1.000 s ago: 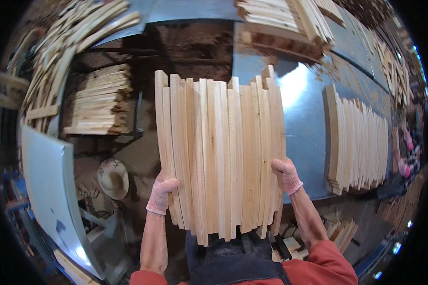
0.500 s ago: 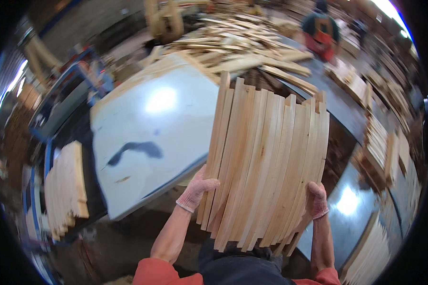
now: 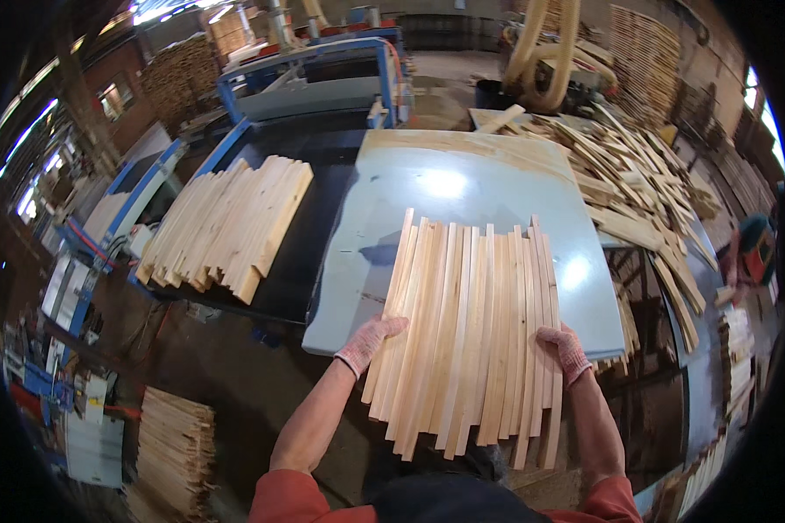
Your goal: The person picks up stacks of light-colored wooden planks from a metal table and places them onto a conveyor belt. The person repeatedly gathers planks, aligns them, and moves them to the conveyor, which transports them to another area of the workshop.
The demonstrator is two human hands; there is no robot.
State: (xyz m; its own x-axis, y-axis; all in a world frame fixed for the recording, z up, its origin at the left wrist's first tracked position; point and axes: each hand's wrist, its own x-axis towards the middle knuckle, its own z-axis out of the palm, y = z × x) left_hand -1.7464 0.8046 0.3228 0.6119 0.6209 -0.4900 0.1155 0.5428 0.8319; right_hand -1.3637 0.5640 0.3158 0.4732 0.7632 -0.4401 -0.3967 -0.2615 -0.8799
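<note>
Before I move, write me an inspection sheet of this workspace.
Surface: pale table, with a dark mark left of the held strips.
Work pieces: wooden strips side by side, ends uneven, overlapping the table's near edge in view; contact cannot be told.
Clutter: loose heap of wood pieces to the table's right.
Hands: left hand and right hand, both gloved, grip opposite sides of the strips.
Cables: none can be told for sure.
Surroundings: stacked boards on a black bed at left; blue-framed machine and pale hoses behind; another person far right.
</note>
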